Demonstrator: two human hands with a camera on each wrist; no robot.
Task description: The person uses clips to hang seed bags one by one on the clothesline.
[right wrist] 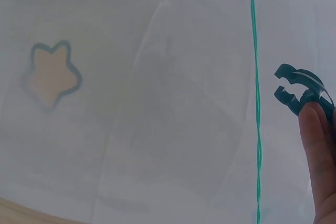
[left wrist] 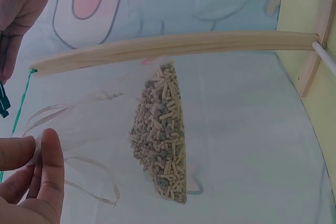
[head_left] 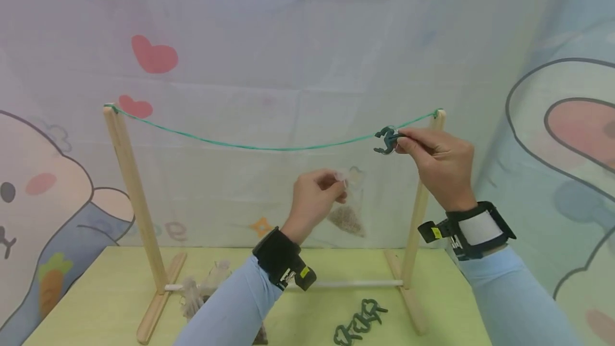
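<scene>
pinching a dark green clip [head_left: 390, 138] by its handles, the right hand [head_left: 442, 159] is raised at the right of the frame, wrist bent, thumb and forefinger pressed together on it so that the clip's curved jaws stand apart. the clip is beside the line [head_left: 269, 149], and the right wrist view shows a gap between them. lower and nearer the middle, the left hand [head_left: 314, 194] has thumb and fingers clamped on the top of a bag [head_left: 348, 219], which hangs right of centre. the bag is clear, thin plastic with loose ribbon-like strings; its lower part is filled with short beige sticks and grey lumps, bunched into a rough wedge. both forearms rise from the bottom edge in light blue sleeves [head_left: 509, 282], with black straps [head_left: 276, 258] at the wrists. the line is a thin, slightly twisted green cord sagging between two pale wooden posts [head_left: 129, 186], joined low down by a smooth white rod [head_left: 346, 284]. on the yellow table [head_left: 96, 287], ridged green clips [head_left: 361, 322] lie at lower right, and crinkled bags [head_left: 192, 298] at lower left are partly behind a sleeve. faint lettering on the creased cloth [head_left: 269, 68], left of centre, is too pale to read.
</scene>
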